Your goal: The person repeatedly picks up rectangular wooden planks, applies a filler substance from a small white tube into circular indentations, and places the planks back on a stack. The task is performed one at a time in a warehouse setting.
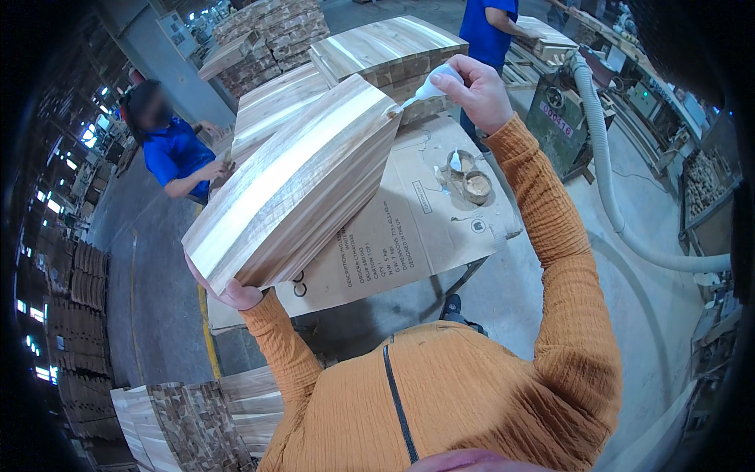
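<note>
My left hand (237, 294) grips the near left corner of a thick wooden panel (295, 177) with light and brown stripes. The panel tilts up over a cardboard sheet (401, 244) with print on it. My right hand (485, 96) pinches a small white squeeze bottle (432, 84) with a thin nozzle. Its tip points at the panel's far right corner, at a small brown spot (393, 112) in the wood, touching or almost touching it. On the cardboard, right of the panel, stand two round tubs (477, 189) with tan stuff in them; a white tip sticks up from the farther one.
Stacked wooden panels (385, 43) rise behind the held one, with more stacks (271, 31) beyond. A person in blue (169, 153) works at the left; another (484, 31) stands at the far right. A grey hose (605, 173) and green machine (554, 118) are at right; panels (197, 425) lie lower left.
</note>
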Motion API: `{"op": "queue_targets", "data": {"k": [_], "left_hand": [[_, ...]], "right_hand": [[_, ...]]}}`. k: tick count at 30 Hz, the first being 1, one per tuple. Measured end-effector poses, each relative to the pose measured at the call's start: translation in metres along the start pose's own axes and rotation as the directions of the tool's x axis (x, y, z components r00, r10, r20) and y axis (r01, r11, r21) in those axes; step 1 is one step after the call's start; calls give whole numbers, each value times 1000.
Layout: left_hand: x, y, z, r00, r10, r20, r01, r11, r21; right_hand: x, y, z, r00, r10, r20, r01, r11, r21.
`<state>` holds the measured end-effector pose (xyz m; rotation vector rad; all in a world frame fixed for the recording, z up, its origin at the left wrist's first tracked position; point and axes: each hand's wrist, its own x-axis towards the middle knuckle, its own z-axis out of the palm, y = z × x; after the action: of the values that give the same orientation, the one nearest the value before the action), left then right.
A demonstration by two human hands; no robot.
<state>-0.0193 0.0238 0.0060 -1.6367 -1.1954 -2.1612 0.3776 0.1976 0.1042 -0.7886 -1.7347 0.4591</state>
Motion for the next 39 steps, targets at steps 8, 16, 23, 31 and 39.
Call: {"op": "queue_targets", "data": {"k": [8, 16, 23, 31, 39], "left_hand": [[1, -2, 0, 1000, 16, -3, -16, 1000, -12], [1, 0, 1, 1000, 15, 3, -15, 1000, -10], [1, 0, 0, 1000, 22, -4, -21, 1000, 9], [0, 7, 4, 1000, 9, -4, -9, 1000, 1], [0, 2, 0, 1000, 25, -2, -25, 1000, -7]], "right_hand": [[1, 3, -2, 1000, -19, -10, 19, 1000, 3], [1, 7, -4, 999, -19, -34, 19, 1000, -19], [0, 7, -6, 999, -6, -42, 6, 1000, -11], [-3, 3, -6, 999, 6, -34, -7, 1000, -22], [-4, 4, -6, 999, -17, -34, 17, 1000, -17]]}}
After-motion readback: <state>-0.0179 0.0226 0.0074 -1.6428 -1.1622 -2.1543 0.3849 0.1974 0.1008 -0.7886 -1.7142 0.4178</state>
